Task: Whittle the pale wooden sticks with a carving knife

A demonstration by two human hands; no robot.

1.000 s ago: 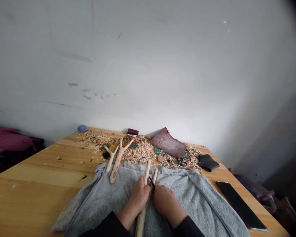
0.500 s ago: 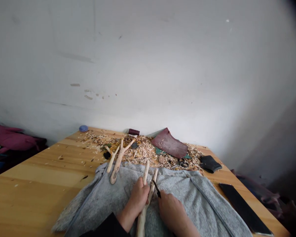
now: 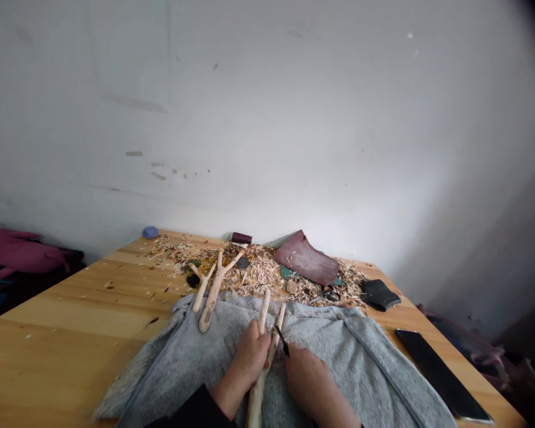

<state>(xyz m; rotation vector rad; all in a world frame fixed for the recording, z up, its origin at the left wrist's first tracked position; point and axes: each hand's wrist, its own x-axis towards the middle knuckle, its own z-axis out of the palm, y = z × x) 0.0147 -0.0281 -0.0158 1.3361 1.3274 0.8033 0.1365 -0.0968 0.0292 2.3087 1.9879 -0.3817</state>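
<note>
My left hand (image 3: 251,355) is closed round the left prong of a peeled forked branch (image 3: 257,397), whose stem runs down past the bottom of the view. In my right hand (image 3: 310,374) is a dark-handled knife (image 3: 282,342). Its narrow dark blade points up and left, against or very near the right prong; contact cannot be made out. Both lie over a grey fleece cloth (image 3: 339,356). Two smaller forked pieces, a larger slingshot frame (image 3: 214,297) and a smaller slingshot frame (image 3: 202,290), rest at the cloth's far left edge.
Wood shavings (image 3: 258,270) cover the back of the wooden table (image 3: 62,339). Among them are a maroon leather piece (image 3: 305,259), a thread spool (image 3: 241,238) and scissors (image 3: 330,294). A black folded piece (image 3: 380,295) and a phone (image 3: 441,371) lie at the right. A wall (image 3: 267,119) stands behind.
My right hand has moved right and toward me, away from my left hand, so more of the knife shows. My left hand keeps its hold on the branch. Little differs over the last half second.
</note>
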